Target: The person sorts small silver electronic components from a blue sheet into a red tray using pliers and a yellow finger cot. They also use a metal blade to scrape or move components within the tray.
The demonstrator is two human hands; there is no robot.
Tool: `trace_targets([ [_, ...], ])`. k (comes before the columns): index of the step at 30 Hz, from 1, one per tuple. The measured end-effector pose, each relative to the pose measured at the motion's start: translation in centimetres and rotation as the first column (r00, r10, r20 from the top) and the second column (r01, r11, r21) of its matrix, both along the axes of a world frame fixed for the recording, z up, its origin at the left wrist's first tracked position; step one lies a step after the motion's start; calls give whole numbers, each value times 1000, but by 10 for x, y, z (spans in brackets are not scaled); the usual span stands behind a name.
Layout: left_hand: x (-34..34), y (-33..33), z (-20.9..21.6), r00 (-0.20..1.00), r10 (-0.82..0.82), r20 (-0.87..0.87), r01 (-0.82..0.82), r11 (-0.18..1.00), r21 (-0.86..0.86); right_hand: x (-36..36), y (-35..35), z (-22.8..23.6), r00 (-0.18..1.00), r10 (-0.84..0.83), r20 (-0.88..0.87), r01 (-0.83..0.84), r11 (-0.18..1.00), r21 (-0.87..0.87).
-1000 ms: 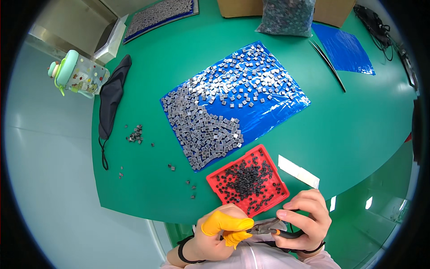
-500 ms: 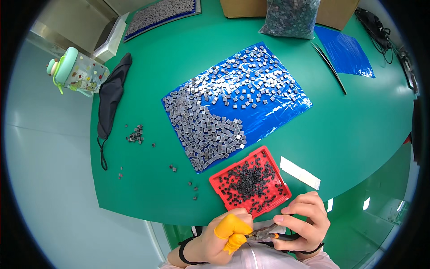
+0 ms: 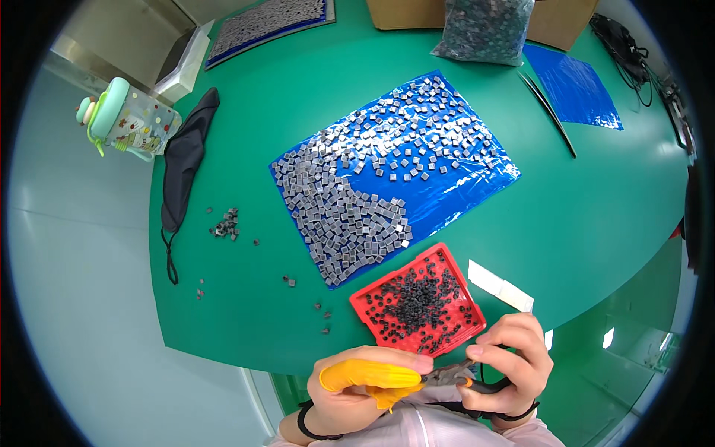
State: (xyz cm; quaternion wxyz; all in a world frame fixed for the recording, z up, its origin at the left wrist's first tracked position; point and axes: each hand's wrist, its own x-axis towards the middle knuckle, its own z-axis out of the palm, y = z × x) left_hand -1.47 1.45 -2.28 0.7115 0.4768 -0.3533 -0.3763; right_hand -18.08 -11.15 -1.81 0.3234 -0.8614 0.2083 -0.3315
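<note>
My left hand (image 3: 350, 384), with yellow finger covers on the thumb and a finger, pinches close to the jaws of a small pair of pliers (image 3: 449, 374). Whatever sits between those fingertips is too small or hidden to make out. The pliers have dark handles with orange parts, and my right hand (image 3: 515, 369) is closed around them. Just beyond both hands lies a red tray (image 3: 402, 271) holding a heap of small black ring-like pieces (image 3: 418, 299). Farther off, a blue film sheet (image 3: 428, 197) carries many small grey square pieces (image 3: 335, 216).
A white strip (image 3: 500, 286) lies right of the tray. Loose pieces (image 3: 226, 223) dot the table's left, near a black fabric pouch (image 3: 186, 164) and a bottle (image 3: 141, 119). Tweezers (image 3: 549, 115), blue film (image 3: 573, 86), a filled bag (image 3: 484, 30) and a box (image 3: 406, 13) are farther back.
My left hand has turned, its fingers now stretched more straight toward the pliers. The pliers and my right hand have shifted slightly to the right and up.
</note>
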Motion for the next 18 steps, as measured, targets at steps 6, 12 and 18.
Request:
trace_targets([
  [6,4,0,6,995,24,96,-35,992,120,3,2,1,1000,20,13,-20,999,45],
  [12,2,5,4,992,42,119,-65,979,192,4,3,3,1000,27,2,-27,998,51],
  [18,2,2,10,997,49,53,-60,966,250,4,1,3,1000,5,-6,-5,1000,17],
])
